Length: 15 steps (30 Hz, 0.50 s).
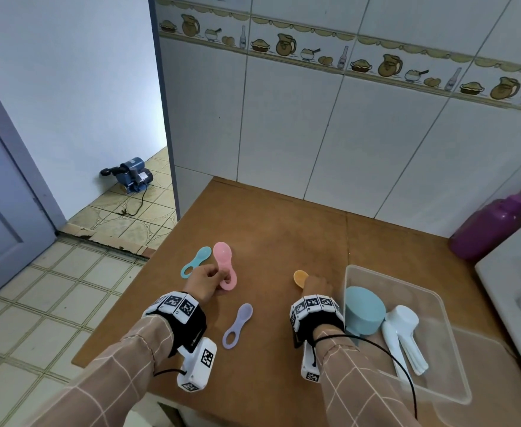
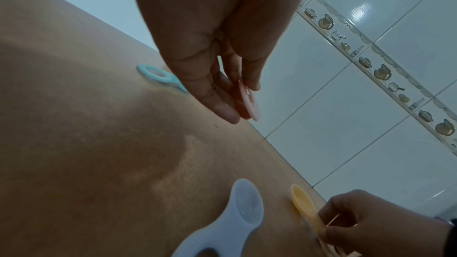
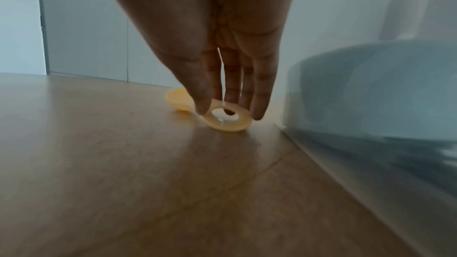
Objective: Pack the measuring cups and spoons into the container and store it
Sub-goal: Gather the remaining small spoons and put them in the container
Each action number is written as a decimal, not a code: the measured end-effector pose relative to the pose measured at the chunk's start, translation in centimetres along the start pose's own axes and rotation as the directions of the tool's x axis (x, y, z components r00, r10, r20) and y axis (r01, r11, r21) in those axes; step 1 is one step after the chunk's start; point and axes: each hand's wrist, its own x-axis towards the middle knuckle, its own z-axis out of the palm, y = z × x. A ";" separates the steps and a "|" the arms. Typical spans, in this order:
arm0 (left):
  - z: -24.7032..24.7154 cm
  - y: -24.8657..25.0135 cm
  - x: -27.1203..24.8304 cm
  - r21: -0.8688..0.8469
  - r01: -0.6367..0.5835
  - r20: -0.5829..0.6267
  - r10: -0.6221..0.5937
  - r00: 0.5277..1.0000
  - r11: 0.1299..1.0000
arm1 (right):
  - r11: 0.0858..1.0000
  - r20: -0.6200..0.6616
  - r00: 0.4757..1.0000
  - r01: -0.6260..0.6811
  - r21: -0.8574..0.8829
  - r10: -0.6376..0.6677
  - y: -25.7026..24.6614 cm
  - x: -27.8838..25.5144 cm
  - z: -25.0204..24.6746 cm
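Orange spoon (image 3: 223, 119) pinched by right hand (image 1: 316, 286), pink spoon (image 1: 224, 266) by left hand (image 1: 205, 280); container (image 1: 437, 295) at 3 o'clock; thin loop handles risk slipping mid-lift.

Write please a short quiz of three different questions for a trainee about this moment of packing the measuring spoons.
1. True or false: the clear container already holds the teal cup and the white scoops.
2. Which spoon does the left hand pinch? A) turquoise spoon B) pink spoon C) lilac spoon
3. Fill in: the right hand pinches the ring end of the ______ spoon.

Key: 1 true; 2 B; 3 orange.
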 end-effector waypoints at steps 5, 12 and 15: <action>0.3 0.1 0.1 -0.017 0.008 -0.029 -0.009 1.000 1.000 | 0.980 -0.030 0.998 0.061 0.190 -0.056 -0.3 -1.0 -1.4; 1.3 0.5 -0.3 0.051 -0.031 0.025 0.030 0.999 0.998 | 0.704 0.077 0.967 0.123 0.699 -0.245 -6.1 -1.9 -2.2; 1.7 0.7 -0.6 0.003 -0.038 0.052 0.038 0.998 0.999 | 0.626 0.105 0.937 0.137 0.768 -0.333 -7.3 -2.8 -1.8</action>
